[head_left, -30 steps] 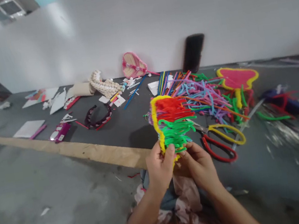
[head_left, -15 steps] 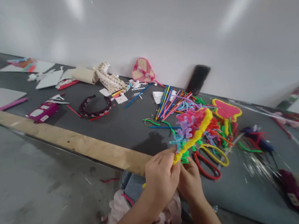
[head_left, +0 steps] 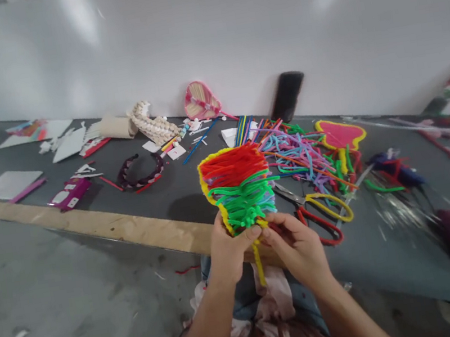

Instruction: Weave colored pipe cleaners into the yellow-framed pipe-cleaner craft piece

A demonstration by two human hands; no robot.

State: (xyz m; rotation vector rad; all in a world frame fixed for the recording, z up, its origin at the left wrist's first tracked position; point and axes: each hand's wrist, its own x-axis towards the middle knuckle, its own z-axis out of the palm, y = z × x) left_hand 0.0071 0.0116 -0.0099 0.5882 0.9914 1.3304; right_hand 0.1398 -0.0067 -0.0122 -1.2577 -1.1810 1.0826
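Note:
Both hands hold a pipe-cleaner craft piece (head_left: 238, 180) with red, green and light blue rows and a fuzzy yellow edging along its left side. My left hand (head_left: 231, 250) grips its lower left corner, thumb pressed over the front. At the lower right, my right hand (head_left: 296, 242) pinches the yellow pipe cleaner (head_left: 259, 265), whose loose tail hangs down below the thumbs. Scissors (head_left: 320, 207) with one yellow and one red handle lie just right of the piece. Beyond them spreads a pile of coloured pipe cleaners (head_left: 301, 150).
A pink shape with yellow edging (head_left: 342, 136) lies right of the pile. A phone (head_left: 288, 96) leans on the white partition (head_left: 228, 25). Leftward are a dark braided headband (head_left: 124, 179), a pink fan-shaped piece (head_left: 200, 101) and a purple packet (head_left: 70, 194). A wooden strip (head_left: 88, 221) edges the table.
The craft piece has turned from edge-on to show its red and green face, and moved left. My right hand has come out from behind it to the lower right corner.

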